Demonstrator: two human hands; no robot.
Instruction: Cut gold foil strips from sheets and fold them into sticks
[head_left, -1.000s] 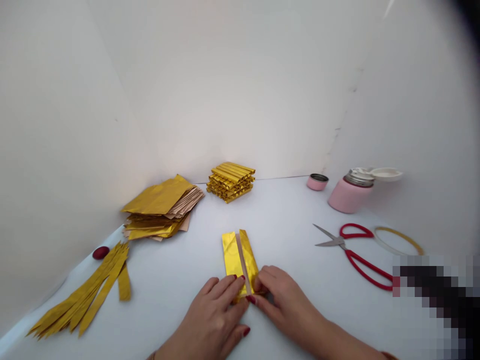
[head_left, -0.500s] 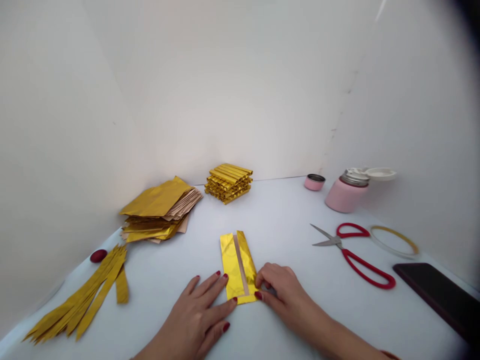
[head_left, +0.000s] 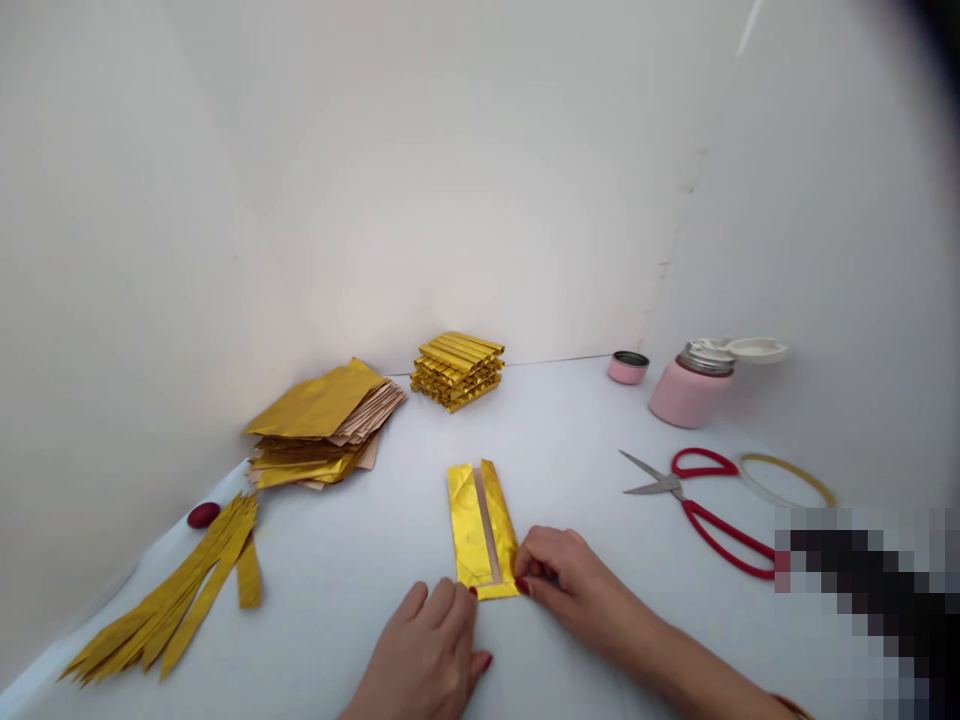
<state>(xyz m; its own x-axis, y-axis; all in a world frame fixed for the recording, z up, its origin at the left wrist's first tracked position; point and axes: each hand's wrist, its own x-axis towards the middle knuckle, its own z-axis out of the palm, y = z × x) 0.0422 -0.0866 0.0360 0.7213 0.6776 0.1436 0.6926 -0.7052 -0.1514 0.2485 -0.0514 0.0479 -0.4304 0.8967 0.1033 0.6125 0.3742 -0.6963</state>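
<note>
A folded rectangular sheet of shiny gold paper (head_left: 468, 525) is lying on the white table (head_left: 555, 440). The right hand (head_left: 559, 578) is pinching its near right corner between thumb and finger. The left hand (head_left: 431, 645) is touching the near left corner, its thumb standing apart from the bent fingers. Farther away, a stack of gold paper tubes (head_left: 457, 372) is standing.

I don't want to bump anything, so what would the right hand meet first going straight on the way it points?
The folded gold paper: the right hand points left and slightly forward, fingertips at its lower right edge, though exact contact is unclear.
</note>
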